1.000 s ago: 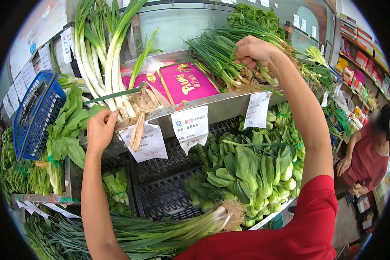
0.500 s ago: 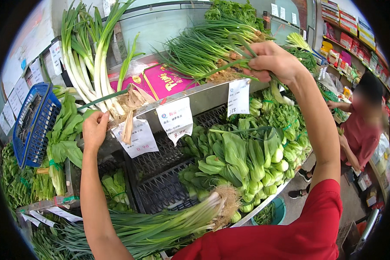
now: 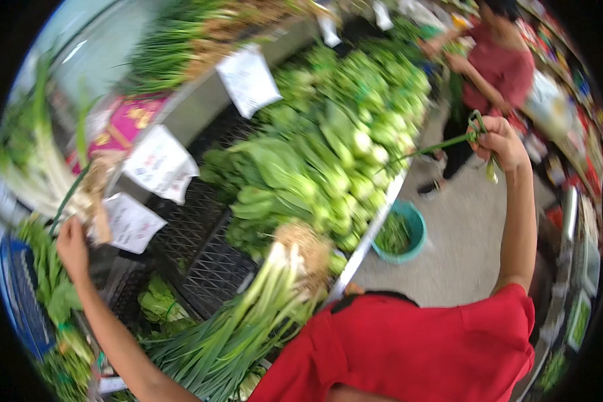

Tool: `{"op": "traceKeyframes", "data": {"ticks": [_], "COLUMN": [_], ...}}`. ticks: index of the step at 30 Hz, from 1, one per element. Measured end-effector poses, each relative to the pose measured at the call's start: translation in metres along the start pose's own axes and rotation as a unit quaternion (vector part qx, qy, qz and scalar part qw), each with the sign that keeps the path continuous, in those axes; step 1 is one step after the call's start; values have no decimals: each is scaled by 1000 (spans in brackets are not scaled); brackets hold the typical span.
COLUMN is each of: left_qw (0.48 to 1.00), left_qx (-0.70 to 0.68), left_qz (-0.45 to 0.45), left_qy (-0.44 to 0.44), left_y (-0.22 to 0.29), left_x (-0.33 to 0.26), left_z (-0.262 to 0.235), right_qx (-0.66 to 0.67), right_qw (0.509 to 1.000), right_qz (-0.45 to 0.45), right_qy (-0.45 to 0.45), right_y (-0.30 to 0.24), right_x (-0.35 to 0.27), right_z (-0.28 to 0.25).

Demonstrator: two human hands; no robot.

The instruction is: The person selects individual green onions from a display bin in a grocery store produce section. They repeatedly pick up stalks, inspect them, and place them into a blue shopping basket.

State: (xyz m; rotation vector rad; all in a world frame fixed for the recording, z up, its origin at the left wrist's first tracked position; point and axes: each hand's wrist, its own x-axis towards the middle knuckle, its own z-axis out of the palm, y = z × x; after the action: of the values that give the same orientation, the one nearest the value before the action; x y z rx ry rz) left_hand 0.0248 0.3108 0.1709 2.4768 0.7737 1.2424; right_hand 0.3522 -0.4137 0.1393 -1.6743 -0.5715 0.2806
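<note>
My right hand [image 3: 502, 144] is raised over the aisle floor, fingers closed around limp green scallion leaves [image 3: 442, 144]. One leaf trails left toward the bok choy [image 3: 345, 154], and a loop sticks up above the fingers. At the shelf's left edge, my left hand [image 3: 72, 246] has its fingers pinched together by a long green leaf strip [image 3: 67, 199]. That strip runs up to a dry, papery tan wrapping [image 3: 102, 181] at the base of the big leeks [image 3: 50, 157]. Motion blur softens the left hand's fingertips.
A bundle of scallions with roots [image 3: 261, 295] lies in front of me beside black crates [image 3: 191, 234]. White paper tags [image 3: 248, 80] hang from the metal ledge. Right of the stand are a teal tub [image 3: 409, 231] and another person [image 3: 496, 63]. A blue basket [image 3: 23, 295] sits left.
The view has swung right and blurred. My right hand has moved from above the upper shelf out over the aisle, carrying the leaves. My left hand stays by the leeks.
</note>
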Motion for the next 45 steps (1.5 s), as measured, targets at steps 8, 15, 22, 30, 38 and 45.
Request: {"op": "traceKeyframes", "data": {"ticks": [8, 15, 22, 30, 38, 45], "left_qw": [996, 995, 990, 975, 984, 978], "left_qx": [-7, -20, -40, -75, -96, -162], "left_qz": [-77, -91, -138, -191, -125, -91], "left_qy": [-33, -25, 16, 84, 84, 97], "left_y": [-67, -42, -22, -42, 24, 29], "left_x": [29, 26, 17, 19, -1, -20], "left_z": [-21, -23, -20, -29, 6, -5], "right_qx": [-236, -214, -339, -503, -379, -363], "right_qw": [915, 884, 879, 829, 903, 843], "right_qz": [321, 408, 326, 233, -146, -396], "right_qy": [66, 79, 73, 79, 140, -40], "right_y": [172, 304, 376, 390, 106, -92], "right_x": [-70, -17, 35, 96, 164, 208], "right_z": [-50, -36, -40, -90, 6, 173]}}
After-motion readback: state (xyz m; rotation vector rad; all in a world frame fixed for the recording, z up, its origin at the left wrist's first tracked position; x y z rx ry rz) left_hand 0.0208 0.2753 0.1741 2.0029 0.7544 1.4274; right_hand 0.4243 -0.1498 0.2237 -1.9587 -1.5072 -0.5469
